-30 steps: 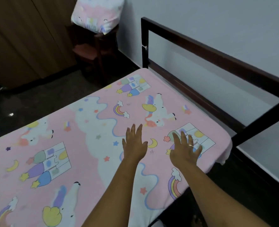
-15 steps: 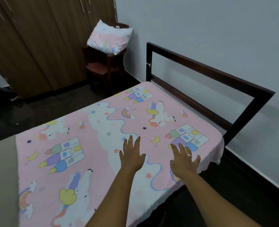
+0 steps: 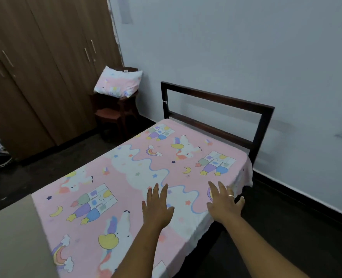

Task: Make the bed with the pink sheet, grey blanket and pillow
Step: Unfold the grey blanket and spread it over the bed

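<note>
Pillow (image 3: 119, 82) one; pink sheet (image 3: 126, 189) one; left hand (image 3: 157, 209), right hand (image 3: 223, 205) flat on it, fingers (image 3: 156, 192) straight.

Pink sheet (image 3: 138, 177): pale pink ground crossed by a wavy white band edged in blue. Printed motifs are white unicorns with purple and yellow parts, pastel rainbows, castles in lilac, blue, green and yellow, yellow crescent moons, and small stars in mixed colours.

Pillow (image 3: 119, 83): same pink-and-white print with pastel motifs.

Surface (image 3: 11, 237) at the sheet's left edge: plain beige.

Bed frame (image 3: 216, 97): dark brown, unpatterned.

Stand (image 3: 114, 111) under the pillow: dark reddish brown.

Wardrobe (image 3: 35, 67): mid-brown wood, pale metal handles (image 3: 87, 54).

Wall (image 3: 226, 47): plain pale blue-grey, with black skirting (image 3: 306, 199).

Floor (image 3: 45, 167): near black.

Ring (image 3: 230, 195) on the right hand (image 3: 224, 203): light gold-toned band.
</note>
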The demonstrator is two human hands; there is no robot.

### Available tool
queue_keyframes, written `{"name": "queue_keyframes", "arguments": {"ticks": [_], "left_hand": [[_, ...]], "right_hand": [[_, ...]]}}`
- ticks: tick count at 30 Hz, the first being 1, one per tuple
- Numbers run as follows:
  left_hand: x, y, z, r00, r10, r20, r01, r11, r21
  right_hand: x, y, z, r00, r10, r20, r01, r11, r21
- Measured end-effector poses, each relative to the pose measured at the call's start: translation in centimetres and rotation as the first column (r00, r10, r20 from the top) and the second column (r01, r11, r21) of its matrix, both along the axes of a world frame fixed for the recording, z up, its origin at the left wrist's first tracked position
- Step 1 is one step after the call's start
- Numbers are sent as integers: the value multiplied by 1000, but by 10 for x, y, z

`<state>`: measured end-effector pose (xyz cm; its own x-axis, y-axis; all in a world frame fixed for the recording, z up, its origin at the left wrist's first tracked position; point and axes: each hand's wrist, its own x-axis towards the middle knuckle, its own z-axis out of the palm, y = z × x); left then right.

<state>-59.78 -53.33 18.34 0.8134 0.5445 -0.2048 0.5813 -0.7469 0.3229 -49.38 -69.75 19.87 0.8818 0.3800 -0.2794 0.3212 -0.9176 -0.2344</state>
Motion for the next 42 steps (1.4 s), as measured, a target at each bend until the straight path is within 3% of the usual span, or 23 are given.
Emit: {"name": "queue_keyframes", "arguments": {"ticks": [8,15,25,32,42], "left_hand": [[-77,70,19,982,-165,93,162,986,34],[-200,119,19,981,-139,134,138,990,15],[-385,138,8,989,-12,150,20,999,-46],[-528,130,-22,957,209,201,-116,911,-395],[-662,225,5,895,363,260,-257,895,-363]], "right_hand": [[-112,69,10,979,-198,-52,203,972,120],[-248,135,18,987,-140,-80,154,962,223],[-408,144,1,994,-8,-105,27,983,180],[-542,144,-24,999,-41,-23,45,972,229],[-650,229,-19,991,85,-106,-59,972,229]]}}
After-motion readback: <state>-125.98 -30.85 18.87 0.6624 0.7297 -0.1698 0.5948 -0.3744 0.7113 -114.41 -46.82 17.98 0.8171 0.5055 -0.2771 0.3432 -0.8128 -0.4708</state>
